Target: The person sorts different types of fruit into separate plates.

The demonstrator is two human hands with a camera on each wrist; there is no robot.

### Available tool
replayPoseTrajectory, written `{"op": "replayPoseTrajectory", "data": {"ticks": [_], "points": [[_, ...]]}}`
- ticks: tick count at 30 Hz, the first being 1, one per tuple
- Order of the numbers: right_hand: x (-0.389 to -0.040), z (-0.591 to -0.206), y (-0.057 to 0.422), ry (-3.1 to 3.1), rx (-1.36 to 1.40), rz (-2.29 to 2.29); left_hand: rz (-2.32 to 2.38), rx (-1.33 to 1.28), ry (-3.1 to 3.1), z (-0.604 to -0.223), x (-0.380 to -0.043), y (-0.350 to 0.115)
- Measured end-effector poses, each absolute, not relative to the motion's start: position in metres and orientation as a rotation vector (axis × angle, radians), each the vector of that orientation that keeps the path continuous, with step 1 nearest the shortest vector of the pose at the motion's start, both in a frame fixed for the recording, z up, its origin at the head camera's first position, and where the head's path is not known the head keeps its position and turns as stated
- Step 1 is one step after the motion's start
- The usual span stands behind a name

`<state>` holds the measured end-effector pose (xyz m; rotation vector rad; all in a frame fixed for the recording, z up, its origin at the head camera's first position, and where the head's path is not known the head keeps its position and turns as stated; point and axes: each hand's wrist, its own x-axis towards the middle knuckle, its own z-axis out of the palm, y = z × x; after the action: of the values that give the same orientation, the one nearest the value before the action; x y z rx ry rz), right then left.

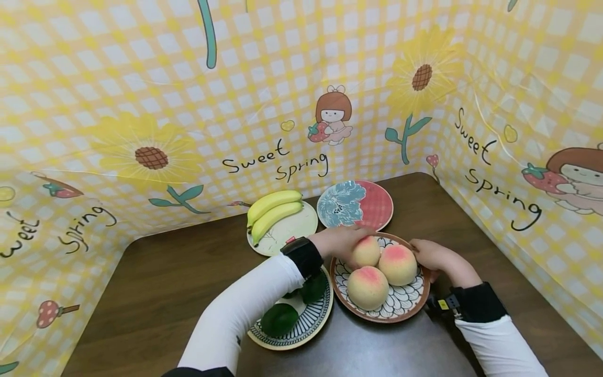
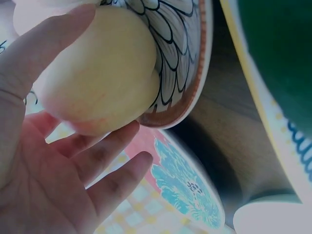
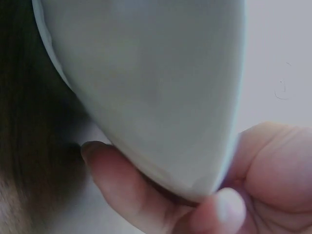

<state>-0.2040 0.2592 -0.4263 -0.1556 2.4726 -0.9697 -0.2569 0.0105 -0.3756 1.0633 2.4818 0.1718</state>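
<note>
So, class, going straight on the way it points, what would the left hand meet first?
Probably the rear peach, which the left hand is cupped around; how firmly it touches is unclear.

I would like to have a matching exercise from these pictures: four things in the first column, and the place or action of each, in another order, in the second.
Things:
1. Left hand
2. Bananas
3. Right hand
4. Green fruits

Places or actions:
A. on the dark-striped plate
B. holding the rim of the brown-rimmed plate
C. on the pale plate
D. around a peach

Pairs: 1-D, 2-C, 3-B, 4-A
</note>
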Motion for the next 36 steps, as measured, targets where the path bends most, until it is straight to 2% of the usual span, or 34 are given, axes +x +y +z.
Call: {"op": "replayPoseTrajectory", "data": {"ticks": [10,21,27,36], "points": [[-0.201,-0.424,0.261,2.438,-0.150,-1.035,0.340,1.043,2.482,-0.362,-0.255,-0.025],[-0.197,-0.413,0.267,2.444,-0.063,-1.106,0.445,0.910,2.653,-0.337,-0.255,-0.124],[-0.236,-0.407,0.275,2.448,-0.055,-1.188,0.569,0.731,2.715,-0.334,-0.254,-0.180],[-0.301,-0.410,0.265,2.326,-0.074,-1.226,0.662,0.568,2.759,-0.345,-0.249,-0.224]]}}
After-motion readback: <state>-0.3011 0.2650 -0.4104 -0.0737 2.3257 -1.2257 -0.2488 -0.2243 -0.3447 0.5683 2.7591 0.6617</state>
